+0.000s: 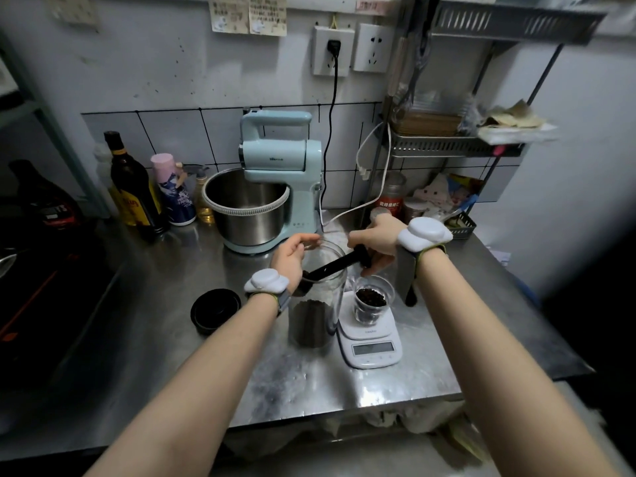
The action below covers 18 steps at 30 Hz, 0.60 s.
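Observation:
A tall clear glass jar (pixel 318 315) with coffee beans in its lower part stands on the steel counter. My left hand (pixel 292 258) grips the jar's rim. My right hand (pixel 377 241) holds the handle of a black scoop (pixel 330 268), whose bowl end reaches down into the jar's mouth. To the right of the jar, a small glass cup (pixel 371 299) holding beans sits on a white digital scale (pixel 370 339).
The jar's black lid (pixel 215 309) lies to its left. A light blue stand mixer (pixel 272 187) with a steel bowl stands behind. Bottles (pixel 132 187) line the back left; a metal rack (pixel 447 146) stands at the right. The counter edge (pixel 344 411) is near me.

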Available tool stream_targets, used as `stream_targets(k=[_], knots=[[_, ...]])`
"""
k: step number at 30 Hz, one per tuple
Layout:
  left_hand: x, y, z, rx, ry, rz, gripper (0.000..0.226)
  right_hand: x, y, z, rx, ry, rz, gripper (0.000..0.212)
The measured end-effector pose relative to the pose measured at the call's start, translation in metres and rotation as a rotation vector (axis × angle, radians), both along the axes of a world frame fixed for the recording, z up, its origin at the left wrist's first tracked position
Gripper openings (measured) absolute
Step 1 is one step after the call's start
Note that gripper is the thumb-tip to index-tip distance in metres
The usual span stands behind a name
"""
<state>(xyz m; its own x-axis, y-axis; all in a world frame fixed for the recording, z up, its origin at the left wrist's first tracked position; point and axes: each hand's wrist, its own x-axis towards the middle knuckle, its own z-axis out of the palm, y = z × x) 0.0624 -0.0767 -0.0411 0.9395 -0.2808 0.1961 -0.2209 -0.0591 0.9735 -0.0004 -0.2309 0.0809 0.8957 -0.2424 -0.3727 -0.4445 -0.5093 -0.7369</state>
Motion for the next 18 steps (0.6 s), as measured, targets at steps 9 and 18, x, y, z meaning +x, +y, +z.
stream_targets(k=[9,18], knots=[[-0.001,0.0,0.0,-0.026,0.001,-0.006,0.037,-0.02,-0.029,-0.008,0.261,-0.006,-0.15,0.021],[-0.008,-0.002,0.006,-0.046,0.032,0.023,0.036,-0.032,-0.047,-0.013,0.343,-0.023,-0.183,0.022]])
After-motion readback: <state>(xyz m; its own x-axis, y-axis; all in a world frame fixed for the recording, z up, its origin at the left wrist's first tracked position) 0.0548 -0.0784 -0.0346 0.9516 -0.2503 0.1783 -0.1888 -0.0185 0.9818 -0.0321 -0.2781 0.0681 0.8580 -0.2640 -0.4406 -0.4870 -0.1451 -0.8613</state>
